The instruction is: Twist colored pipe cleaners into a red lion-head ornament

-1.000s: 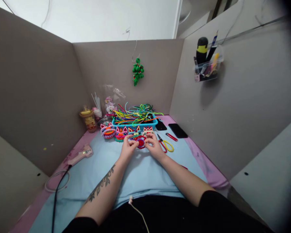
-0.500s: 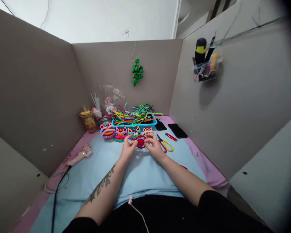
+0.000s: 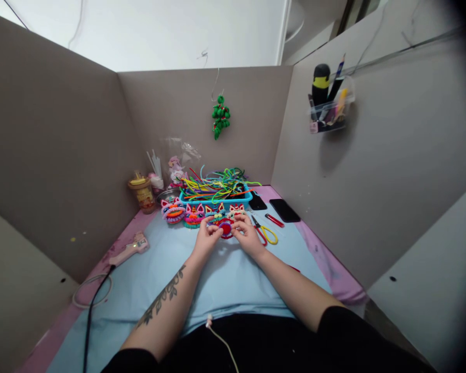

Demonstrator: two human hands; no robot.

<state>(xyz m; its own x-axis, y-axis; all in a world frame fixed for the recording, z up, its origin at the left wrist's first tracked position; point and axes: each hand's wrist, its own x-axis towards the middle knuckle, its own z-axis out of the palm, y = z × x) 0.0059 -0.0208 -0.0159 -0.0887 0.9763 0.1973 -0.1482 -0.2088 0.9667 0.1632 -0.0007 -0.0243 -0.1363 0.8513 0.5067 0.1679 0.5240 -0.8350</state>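
Between my two hands is a small round pipe-cleaner piece, red in the middle with a purple ring and a red outer edge. My left hand pinches its left side with thumb and fingers. On the opposite side, my right hand grips the edge in the same way. The piece is held just above the blue cloth. Behind it stand several colourful animal heads of pipe cleaner, partly covered by my fingers. Scissors with red and yellow handles lie right of my right hand.
A blue basket full of loose pipe cleaners stands at the back. A pink glue gun with a black cord lies left. Right are a red cutter and a phone. A lidded cup stands back left; partitions enclose the table.
My left thumb has shifted slightly to the right over the round piece. The view has tipped very slightly; the other things stay in place.
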